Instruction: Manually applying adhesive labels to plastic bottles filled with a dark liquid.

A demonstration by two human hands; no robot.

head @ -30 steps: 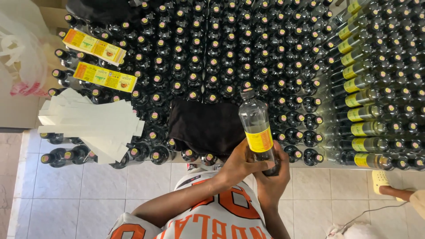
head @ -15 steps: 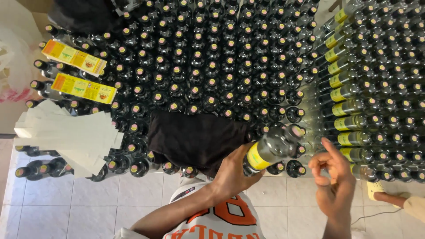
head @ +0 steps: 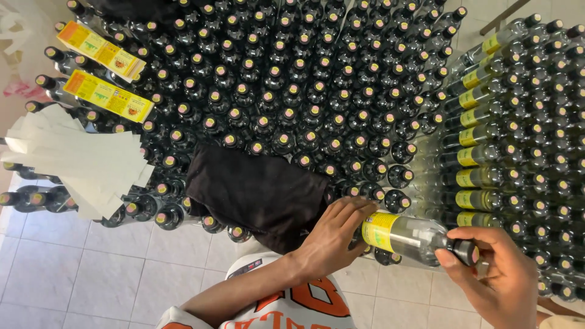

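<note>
Sideways now: clear bottle (head: 414,239) lies nearly horizontal between both hands, cap end pointing to the person's right. Left hand (head: 332,234) is wrapped around the bottle's base end, fingers curled over the top just beside the yellow label (head: 379,230); firm closed hold. Right hand (head: 503,277) meets the other end, thumb and fingertips pinched around the dark cap (head: 466,251), palm below and behind it. Bottle body and label sit fully exposed in the span between the two grips.

Bottle hovers over the near edge of a dense field of upright dark-capped bottles (head: 292,79). Just left of the left hand, a dark cloth (head: 259,192) lies flat among those bottles. To the right, rows of labelled clear bottles (head: 481,152) lean on their sides. Far left: a fanned stack of white backing strips (head: 79,161) and two yellow label sheets (head: 100,70) resting on bottle tops. Pale tiled floor (head: 91,274) below.
</note>
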